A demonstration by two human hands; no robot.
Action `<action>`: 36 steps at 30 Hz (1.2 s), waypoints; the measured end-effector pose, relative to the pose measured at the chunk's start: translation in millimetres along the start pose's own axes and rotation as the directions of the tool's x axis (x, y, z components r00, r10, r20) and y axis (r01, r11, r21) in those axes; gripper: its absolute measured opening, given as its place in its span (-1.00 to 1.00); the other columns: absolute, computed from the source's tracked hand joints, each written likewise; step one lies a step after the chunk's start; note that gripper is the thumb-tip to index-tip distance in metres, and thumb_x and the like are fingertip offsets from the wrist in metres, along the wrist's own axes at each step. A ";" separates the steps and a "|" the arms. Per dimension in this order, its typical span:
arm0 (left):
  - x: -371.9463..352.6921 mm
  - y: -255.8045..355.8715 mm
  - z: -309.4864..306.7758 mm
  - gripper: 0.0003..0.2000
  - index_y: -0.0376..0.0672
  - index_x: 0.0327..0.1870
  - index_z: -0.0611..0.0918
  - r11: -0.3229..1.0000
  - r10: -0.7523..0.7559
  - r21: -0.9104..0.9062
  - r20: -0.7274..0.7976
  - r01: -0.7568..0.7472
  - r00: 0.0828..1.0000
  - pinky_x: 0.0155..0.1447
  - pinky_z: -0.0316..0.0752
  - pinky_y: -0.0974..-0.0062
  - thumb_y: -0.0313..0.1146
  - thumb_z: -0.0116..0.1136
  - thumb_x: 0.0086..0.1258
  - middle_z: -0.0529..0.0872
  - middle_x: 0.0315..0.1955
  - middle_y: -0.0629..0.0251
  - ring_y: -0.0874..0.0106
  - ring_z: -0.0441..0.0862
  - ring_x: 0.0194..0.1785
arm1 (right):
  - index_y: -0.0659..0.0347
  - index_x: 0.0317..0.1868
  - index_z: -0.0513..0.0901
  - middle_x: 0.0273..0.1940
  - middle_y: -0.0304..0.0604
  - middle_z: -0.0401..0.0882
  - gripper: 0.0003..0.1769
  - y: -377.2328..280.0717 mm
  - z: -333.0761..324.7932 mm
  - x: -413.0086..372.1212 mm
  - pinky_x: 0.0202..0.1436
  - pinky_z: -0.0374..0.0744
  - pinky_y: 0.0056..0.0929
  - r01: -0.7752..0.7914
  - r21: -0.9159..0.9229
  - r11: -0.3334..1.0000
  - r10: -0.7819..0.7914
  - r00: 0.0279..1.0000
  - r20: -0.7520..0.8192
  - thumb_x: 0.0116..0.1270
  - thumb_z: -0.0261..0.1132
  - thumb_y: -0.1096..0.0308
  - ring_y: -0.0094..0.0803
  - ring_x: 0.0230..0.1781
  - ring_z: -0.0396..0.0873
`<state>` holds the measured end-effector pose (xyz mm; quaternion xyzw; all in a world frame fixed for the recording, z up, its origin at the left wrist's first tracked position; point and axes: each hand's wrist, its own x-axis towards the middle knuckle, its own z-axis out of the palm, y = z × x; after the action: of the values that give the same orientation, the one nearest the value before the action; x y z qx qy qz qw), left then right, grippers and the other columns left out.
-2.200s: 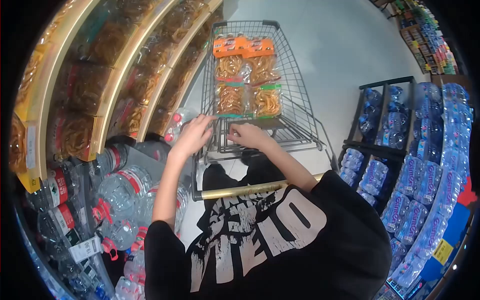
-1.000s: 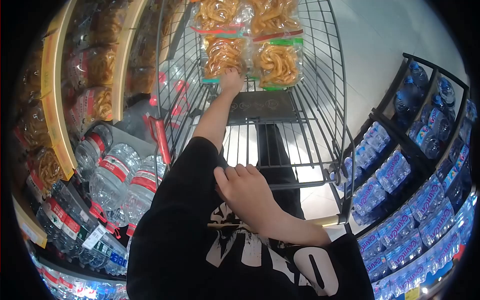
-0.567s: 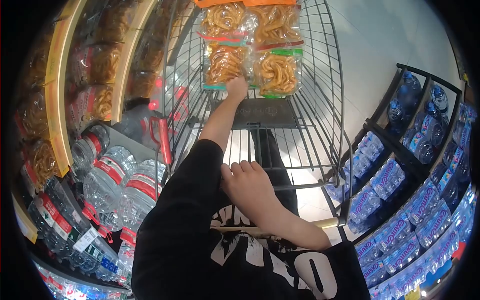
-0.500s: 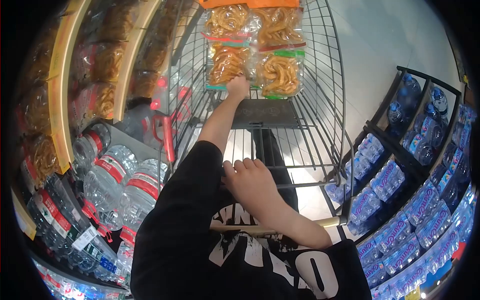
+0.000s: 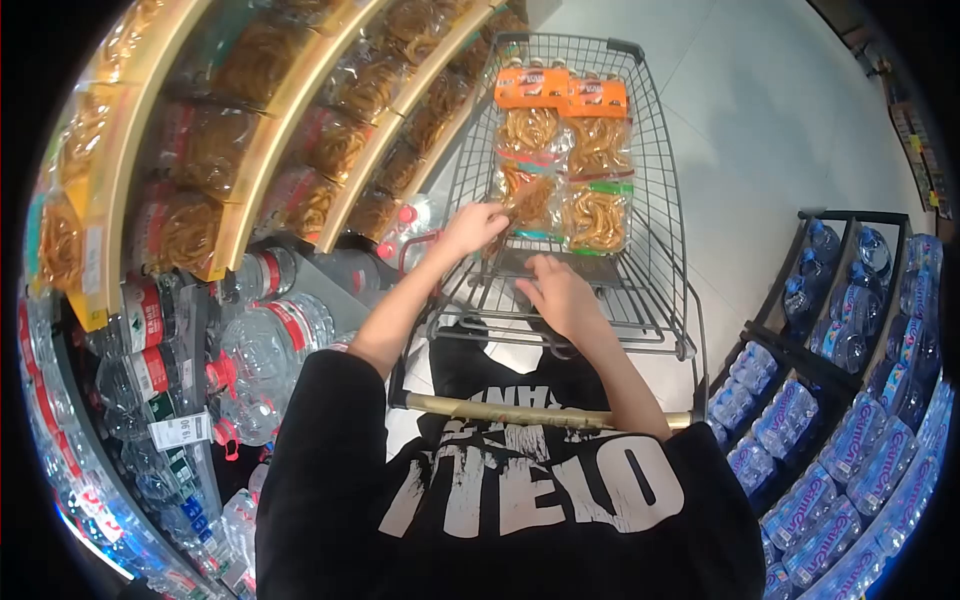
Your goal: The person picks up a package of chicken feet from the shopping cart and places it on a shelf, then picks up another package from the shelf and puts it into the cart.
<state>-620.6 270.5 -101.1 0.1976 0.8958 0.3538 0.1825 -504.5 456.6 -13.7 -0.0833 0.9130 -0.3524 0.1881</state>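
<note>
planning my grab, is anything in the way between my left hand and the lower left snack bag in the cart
Nothing visible stands between the left hand and the lower left snack bag. The right hand is nearer the handle, outside that short gap.

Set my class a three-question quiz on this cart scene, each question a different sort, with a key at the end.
1. Multiple choice: what colour are the two big labels at the far end of the cart?
A) Purple
B) Orange
C) White

2. True or false: the left hand and the right hand are both off the handle.

3. Fill in the missing word: the bag nearest the handle, on the right-hand side, has a ______ strip along its far edge.

Key: 1. B; 2. true; 3. green
</note>
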 end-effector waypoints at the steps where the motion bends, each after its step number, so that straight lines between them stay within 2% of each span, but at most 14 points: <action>1: -8.1 16.6 -15.3 -0.75 -0.27 -0.50 0.48 1.000 0.010 0.013 -0.013 -0.010 1.000 -0.43 0.35 0.31 -0.23 0.02 0.19 0.46 -0.68 0.05 0.22 0.47 -0.59 | 0.27 -0.05 0.42 -0.11 0.05 0.51 -0.60 -2.1 -0.5 3.7 -0.06 0.49 -0.21 0.014 -0.003 1.000 -0.014 1.000 -0.015 0.29 0.15 0.12 -0.07 -0.08 0.50; 3: -32.7 53.0 -43.1 -0.77 -0.32 -0.55 0.37 0.992 0.036 -0.109 -0.200 -0.058 0.979 -0.51 0.22 0.38 -0.34 0.01 0.18 0.29 -0.74 0.10 0.40 0.27 -0.66 | 0.32 0.18 0.31 0.04 0.13 0.46 -0.45 -3.3 9.6 5.3 0.08 0.44 -0.25 0.104 0.284 0.953 -0.005 0.945 -0.328 0.34 0.09 0.07 -0.02 0.05 0.45; 4: -48.0 80.4 -64.4 -0.78 -0.33 -0.53 0.42 0.994 -0.002 -0.103 -0.210 -0.020 0.978 -0.50 0.27 0.35 -0.33 0.04 0.15 0.38 -0.74 0.03 0.25 0.38 -0.66 | 0.34 0.31 0.14 0.15 0.20 0.36 -0.32 -2.8 7.9 10.0 0.18 0.38 -0.31 0.011 0.463 0.886 0.078 0.982 -0.173 0.38 0.03 0.00 -0.09 0.18 0.37; 7: -93.4 143.4 -94.7 -0.83 -0.31 -0.57 0.42 0.996 0.014 -0.078 -0.331 -0.042 0.944 -0.51 0.29 0.39 -0.40 0.07 0.09 0.39 -0.74 0.11 0.32 0.38 -0.67 | 0.18 0.40 -0.02 0.30 0.02 0.18 -0.21 -13.4 8.1 14.8 0.22 0.34 -0.22 -0.117 0.984 0.135 0.069 0.992 0.108 0.38 -0.12 -0.20 -0.15 0.25 0.30; 8: -107.0 161.0 -97.9 -0.84 -0.29 -0.61 0.39 0.993 0.108 -0.006 -0.371 -0.118 0.922 -0.53 0.25 0.41 -0.44 0.07 0.05 0.36 -0.75 0.16 0.35 0.33 -0.68 | 0.18 0.40 -0.02 0.30 0.02 0.18 -0.21 -20.8 2.1 12.1 0.22 0.34 -0.22 -0.112 0.985 0.130 0.056 0.993 0.106 0.38 -0.12 -0.20 -0.15 0.25 0.30; 10: -129.7 182.1 -95.9 -0.86 -0.24 -0.67 0.37 0.946 0.322 0.165 -0.382 -0.279 0.866 -0.54 0.25 0.38 -0.49 0.10 -0.07 0.37 -0.76 0.21 0.26 0.36 -0.68 | 0.16 0.42 -0.09 0.34 -0.05 0.11 -0.13 -40.2 -14.1 0.6 0.25 0.32 -0.16 -0.259 0.930 -0.261 -0.088 0.966 0.245 0.34 -0.20 -0.31 -0.09 0.26 0.27; 13: -157.5 201.5 -72.2 -0.83 -0.20 -0.66 0.39 0.914 0.376 0.244 -0.215 -0.324 0.901 -0.43 0.39 0.30 -0.41 0.14 -0.06 0.47 -0.70 0.17 0.18 0.50 -0.56 | 0.22 0.40 0.00 0.37 -0.01 0.09 0.02 -66.2 -26.4 -17.5 0.39 0.14 -0.16 -0.315 0.867 -0.387 -0.277 0.936 0.216 0.20 -0.26 -0.48 -0.14 0.34 0.16; 23: -226.1 211.9 -65.5 -0.79 -0.17 -0.62 0.44 0.959 0.217 0.229 -0.201 -0.170 0.955 -0.29 0.29 0.43 -0.31 0.16 0.10 0.46 -0.66 0.30 0.31 0.46 -0.52 | 0.20 0.40 0.00 0.38 -0.01 0.06 0.21 -59.1 3.0 -23.6 0.41 0.10 -0.14 -0.500 0.826 -0.261 -0.461 0.816 0.348 -0.03 -0.31 -0.65 -0.15 0.37 0.11; 26: -242.6 187.3 -68.7 -0.87 -0.18 -0.60 0.43 0.963 0.101 0.244 -0.726 0.118 0.680 -0.26 0.23 0.39 -0.44 0.12 0.06 0.43 -0.60 0.27 0.31 0.41 -0.39 | 0.19 0.40 0.00 0.38 -0.03 0.05 0.22 -56.8 -0.4 -26.4 0.40 0.12 -0.15 -0.503 0.851 -0.151 -0.496 0.783 0.375 -0.04 -0.30 -0.66 -0.16 0.37 0.11; 27: -248.4 172.3 -70.3 -0.86 -0.20 -0.33 0.49 0.960 0.053 0.217 -0.761 0.178 0.646 -0.23 0.28 0.39 -0.39 0.14 0.14 0.47 -0.41 0.27 0.39 0.39 -0.32 | 0.19 0.40 0.00 0.38 -0.04 0.06 0.22 -55.1 1.5 -28.3 0.40 0.12 -0.15 -0.498 0.863 -0.090 -0.492 0.775 0.396 -0.04 -0.30 -0.66 -0.16 0.36 0.12; 29: -255.6 151.9 -52.2 -0.65 -0.17 0.02 0.40 0.865 -0.448 -0.487 -0.644 0.119 0.620 -0.10 0.40 0.43 -0.23 0.09 0.28 0.46 -0.12 0.28 0.43 0.46 -0.14 | 0.18 0.40 0.01 0.38 -0.06 0.06 0.20 -55.6 4.0 -32.8 0.39 0.13 -0.15 -0.516 0.856 -0.029 -0.473 0.761 0.443 -0.02 -0.30 -0.64 -0.17 0.36 0.12; 30: -259.7 148.9 -46.8 -0.65 -0.17 0.02 0.40 0.864 -0.458 -0.488 -0.663 0.121 0.593 -0.10 0.40 0.43 -0.23 0.09 0.28 0.46 -0.12 0.28 0.43 0.46 -0.14 | 0.18 0.40 0.01 0.38 -0.07 0.07 0.18 -55.7 4.8 -34.9 0.39 0.14 -0.16 -0.515 0.857 0.010 -0.434 0.770 0.468 0.01 -0.31 -0.63 -0.18 0.36 0.11; 32: -271.8 145.5 -32.6 -0.51 -0.12 0.21 0.26 0.354 -0.658 -0.932 -0.187 0.081 0.729 0.05 0.45 0.46 -0.06 -0.01 0.37 0.36 0.09 0.26 0.42 0.44 0.08 | 0.17 0.40 0.01 0.37 -0.08 0.08 0.16 -53.7 7.3 -37.1 0.38 0.14 -0.16 -0.531 0.844 0.070 -0.412 0.756 0.510 0.03 -0.32 -0.62 -0.19 0.36 0.11; 36: -288.1 123.0 2.5 -0.51 -0.24 0.14 0.32 0.203 -0.690 -0.976 -0.086 0.078 0.719 0.13 0.43 0.38 0.00 -0.11 0.39 0.49 0.01 0.23 0.38 0.49 0.09 | 0.19 0.39 0.07 0.37 -0.08 0.08 0.09 -55.8 11.2 -41.9 0.36 0.18 -0.19 -0.635 0.751 0.180 -0.436 0.633 0.640 0.11 -0.37 -0.56 -0.18 0.35 0.13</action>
<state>-345.3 215.3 37.9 -0.2912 0.5502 0.7761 0.1006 -460.5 420.5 28.3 -0.0115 0.2896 -0.7570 0.5856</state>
